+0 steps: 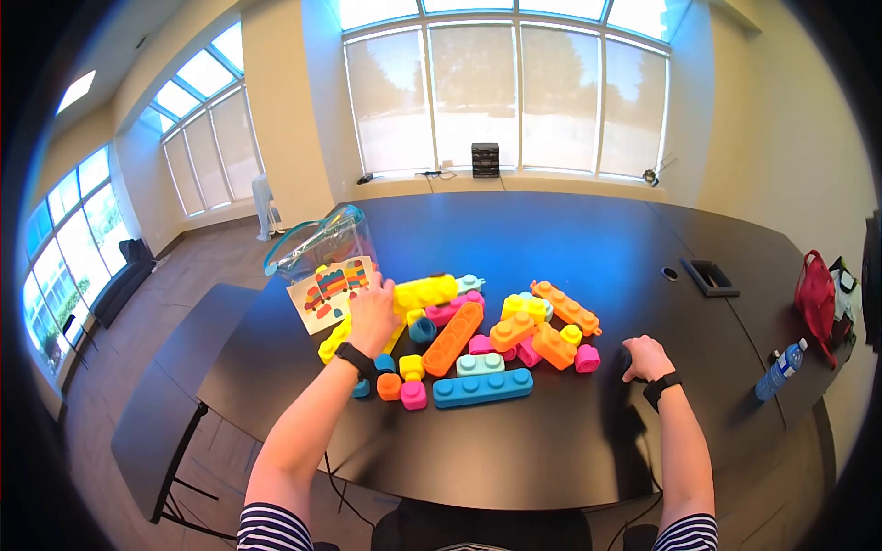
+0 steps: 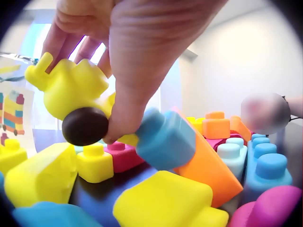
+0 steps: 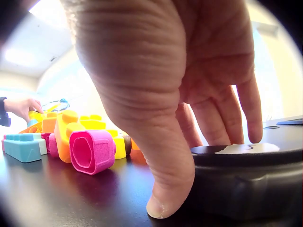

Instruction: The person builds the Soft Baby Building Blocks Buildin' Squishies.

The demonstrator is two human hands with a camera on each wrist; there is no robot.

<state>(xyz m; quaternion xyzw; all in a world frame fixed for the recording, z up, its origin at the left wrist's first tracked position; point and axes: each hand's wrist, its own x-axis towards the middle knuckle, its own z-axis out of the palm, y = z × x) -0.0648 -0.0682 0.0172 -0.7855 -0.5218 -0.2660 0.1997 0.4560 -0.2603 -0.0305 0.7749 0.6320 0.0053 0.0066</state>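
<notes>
Blue block (image 1: 423, 331), orange bar (image 1: 454, 339) near left grip's (image 1: 373, 319) yellow piece (image 1: 427, 292)

blocks (image 1: 482, 389) on table (image 1: 441, 464) | bag (image 1: 338, 242) behind leftmost blocks | bottle (image 1: 781, 370) right of blocks | windows (image 1: 473, 96) behind table

Free tabletop (image 1: 487, 455) lies before the blue bar (image 1: 482, 391); other blocks (image 1: 554, 346) crowd behind.
</notes>
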